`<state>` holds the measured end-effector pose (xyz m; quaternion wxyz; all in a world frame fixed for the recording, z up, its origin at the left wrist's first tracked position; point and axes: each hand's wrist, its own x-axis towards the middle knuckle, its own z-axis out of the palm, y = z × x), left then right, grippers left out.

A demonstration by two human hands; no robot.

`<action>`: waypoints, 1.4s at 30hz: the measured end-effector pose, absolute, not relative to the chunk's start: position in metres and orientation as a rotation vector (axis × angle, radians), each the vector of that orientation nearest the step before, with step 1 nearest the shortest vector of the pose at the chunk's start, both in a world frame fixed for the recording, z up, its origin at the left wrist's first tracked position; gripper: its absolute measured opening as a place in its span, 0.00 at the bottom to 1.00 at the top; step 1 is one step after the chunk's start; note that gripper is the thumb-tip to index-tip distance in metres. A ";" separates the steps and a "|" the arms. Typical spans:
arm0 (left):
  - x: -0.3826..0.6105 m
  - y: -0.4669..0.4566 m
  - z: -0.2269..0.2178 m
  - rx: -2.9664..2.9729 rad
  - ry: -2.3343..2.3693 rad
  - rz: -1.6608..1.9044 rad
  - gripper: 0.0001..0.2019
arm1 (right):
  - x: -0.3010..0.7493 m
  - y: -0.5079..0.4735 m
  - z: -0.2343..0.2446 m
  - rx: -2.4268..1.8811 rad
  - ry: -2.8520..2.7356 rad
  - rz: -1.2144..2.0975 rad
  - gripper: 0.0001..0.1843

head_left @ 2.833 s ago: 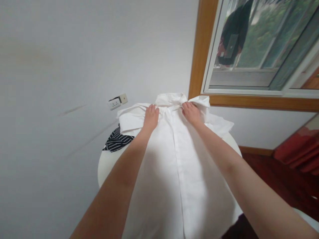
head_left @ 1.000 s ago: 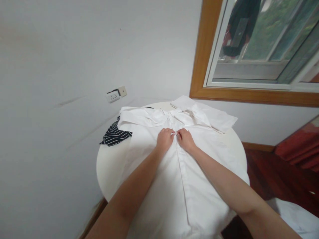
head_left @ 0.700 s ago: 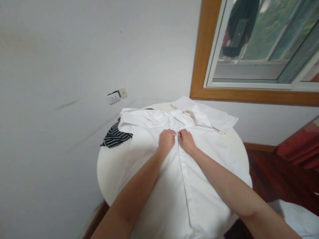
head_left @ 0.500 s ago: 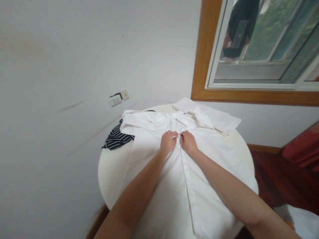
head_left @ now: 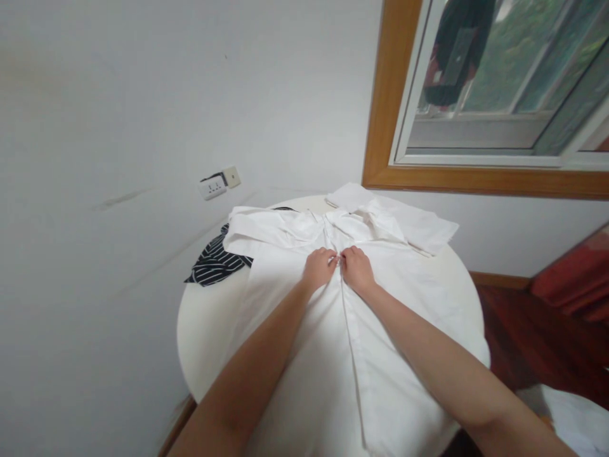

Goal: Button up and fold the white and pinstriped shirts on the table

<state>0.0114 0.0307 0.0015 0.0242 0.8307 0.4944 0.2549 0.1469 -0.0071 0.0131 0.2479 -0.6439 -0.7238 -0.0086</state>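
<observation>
A white shirt [head_left: 304,355] lies spread over a round white table [head_left: 204,330], its sleeves toward the wall and its lower part hanging past the near edge. My left hand [head_left: 320,268] pinches the shirt's front edge just below the collar area. Right beside it, my right hand [head_left: 358,270] is closed on the other front edge. The fingertips of both hands nearly meet at the placket, and whatever small part lies between them is too small to make out.
Black cloth with white stripes [head_left: 216,261] lies partly under the shirt at the table's left. Behind the table is a wall with a socket [head_left: 212,187] and a wood-framed window [head_left: 476,176]. A red curtain [head_left: 575,279] hangs at right, and white fabric [head_left: 575,416] sits low at right.
The whole view has shifted slightly, so things appear a little further left and up. Both hands stay at the same spot on the shirt front, fingers still pinched.
</observation>
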 end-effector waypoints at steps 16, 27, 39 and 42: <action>0.014 0.031 0.007 2.527 1.626 0.793 0.09 | 0.153 -0.004 0.009 -1.603 -1.989 0.060 0.09; 0.011 0.034 0.002 2.489 1.502 0.870 0.10 | 0.155 -0.003 0.011 -1.556 -2.049 0.077 0.09; 0.009 0.023 0.008 2.647 1.454 0.861 0.11 | 0.163 0.000 0.008 -1.475 -2.009 0.181 0.11; 0.009 0.019 0.011 2.721 1.415 0.828 0.10 | 0.165 -0.001 0.009 -1.489 -1.988 0.201 0.11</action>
